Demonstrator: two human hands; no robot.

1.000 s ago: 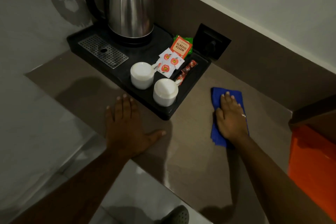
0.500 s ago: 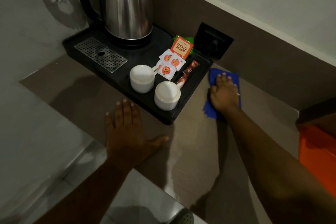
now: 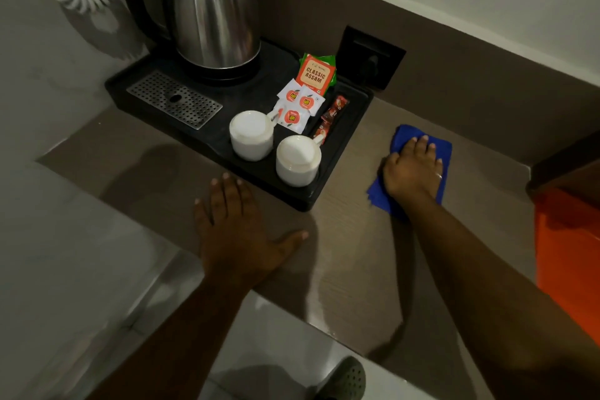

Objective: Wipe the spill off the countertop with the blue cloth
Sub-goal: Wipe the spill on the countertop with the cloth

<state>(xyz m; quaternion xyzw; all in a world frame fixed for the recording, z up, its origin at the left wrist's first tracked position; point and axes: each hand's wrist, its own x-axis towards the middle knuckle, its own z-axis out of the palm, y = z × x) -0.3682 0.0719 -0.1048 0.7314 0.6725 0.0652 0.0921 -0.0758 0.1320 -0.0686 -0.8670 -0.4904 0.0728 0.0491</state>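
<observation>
The blue cloth (image 3: 443,153) lies on the brown countertop (image 3: 350,237), to the right of the black tray and close to the back wall. My right hand (image 3: 412,172) presses flat on top of it, fingers spread and pointing at the wall, covering most of the cloth. My left hand (image 3: 237,230) rests palm down on the countertop just in front of the tray, holding nothing. A faint wet sheen (image 3: 328,289) shows on the countertop near the front edge, between my two arms.
A black tray (image 3: 344,156) holds a steel kettle (image 3: 211,10), two upturned white cups (image 3: 251,135) (image 3: 297,159) and tea and sugar sachets (image 3: 316,75). A wall socket (image 3: 370,57) sits behind it. An orange surface (image 3: 568,253) borders the right. Tiled floor and a shoe (image 3: 344,380) lie below.
My right hand pushed the cloth away from me toward the wall and the tray's corner, then slid it slightly right. My left hand stayed flat in place.
</observation>
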